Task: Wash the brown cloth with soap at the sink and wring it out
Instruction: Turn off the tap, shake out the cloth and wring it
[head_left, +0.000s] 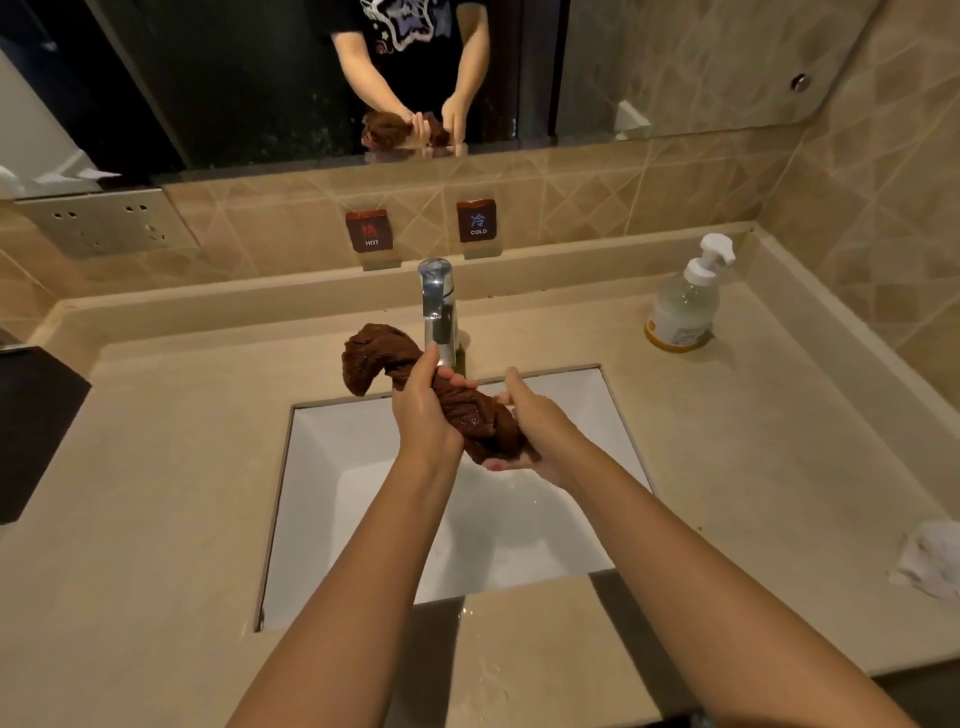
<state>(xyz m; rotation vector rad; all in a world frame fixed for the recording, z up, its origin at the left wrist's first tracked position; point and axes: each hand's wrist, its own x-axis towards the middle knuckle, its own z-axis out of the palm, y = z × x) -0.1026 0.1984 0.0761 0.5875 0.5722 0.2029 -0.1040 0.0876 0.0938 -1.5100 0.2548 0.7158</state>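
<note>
I hold the brown cloth (457, 405) twisted into a tight rope above the white sink (332, 441), just in front of the chrome faucet (437, 312). My left hand (423, 410) is wrapped around its middle, fingers curled over the twist, and my right hand (535, 431) clasps the lower end — both grasping the cloth firmly. The loose upper end flops over to the left, above the beige counter (156, 519). Water glistens in the basin and on the counter's front edge. The soap dispenser (685, 301) stands at the back right — well apart from my hands — and a crumpled white cloth (930, 561) lies at the far right.
</note>
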